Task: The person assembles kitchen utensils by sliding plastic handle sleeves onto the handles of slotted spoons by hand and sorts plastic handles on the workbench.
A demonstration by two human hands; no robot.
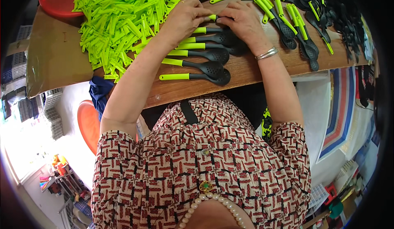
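Over the table's middle, my left hand (185,19) is closed in a pinch on a lime-green handle (212,17). My right hand (243,23) pinches the dark shaft at that handle's right end; the rest of this utensil is hidden under the hand. Just below lies a row of black spoons with green handles, some perforated, heads to the right. The nearest is a green-handled spoon (174,77) close to the table's front edge. A big heap of loose green handles (119,20) spreads beside my left forearm.
More green-handled black spoons (305,44) lie in groups to the right. At the far right is a pile of black utensil heads (347,20). A red basin (59,1) stands at the back left, near cardboard (57,56). The wooden table (164,93) ends before my body.
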